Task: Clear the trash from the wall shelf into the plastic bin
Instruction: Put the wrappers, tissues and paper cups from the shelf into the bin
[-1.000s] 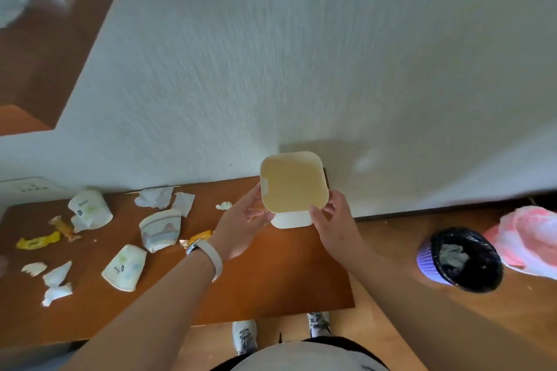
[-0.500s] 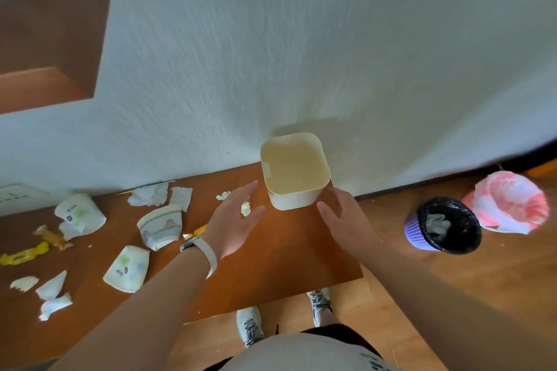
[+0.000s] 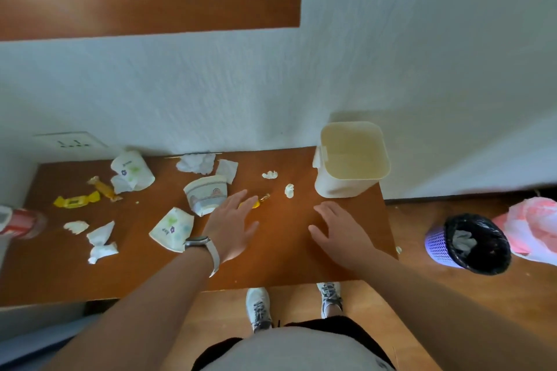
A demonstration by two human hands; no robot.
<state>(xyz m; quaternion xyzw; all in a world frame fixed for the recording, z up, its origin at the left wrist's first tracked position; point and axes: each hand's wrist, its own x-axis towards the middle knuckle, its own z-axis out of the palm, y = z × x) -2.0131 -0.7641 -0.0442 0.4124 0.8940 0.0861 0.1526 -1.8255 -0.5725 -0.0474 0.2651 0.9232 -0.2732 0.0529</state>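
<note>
A cream plastic bin (image 3: pixel 351 159) stands empty on the right end of the brown wall shelf (image 3: pixel 280 262), against the wall. Trash is scattered on the shelf: crushed paper cups (image 3: pixel 206 194) (image 3: pixel 131 172) (image 3: pixel 172 229), crumpled tissues (image 3: pixel 196 163) (image 3: pixel 101 241), small paper scraps (image 3: pixel 289 190) (image 3: pixel 269 175) and yellow candy wrappers (image 3: pixel 77 200) (image 3: pixel 256 201). My left hand (image 3: pixel 230 227), with a watch on the wrist, hovers open over the shelf beside the middle cup. My right hand (image 3: pixel 340 230) is open and flat just in front of the bin. Neither holds anything.
A purple basket with a black liner (image 3: pixel 470 242) stands on the wooden floor to the right, with a pink and white bag (image 3: pixel 533 227) beside it. A red can (image 3: pixel 22 223) sits at the shelf's left end. A second wooden shelf (image 3: pixel 144 6) hangs higher up.
Both hands set the cream bin down at the shelf's right end and let go. They have drawn back toward me, the left one drifting toward the trash.
</note>
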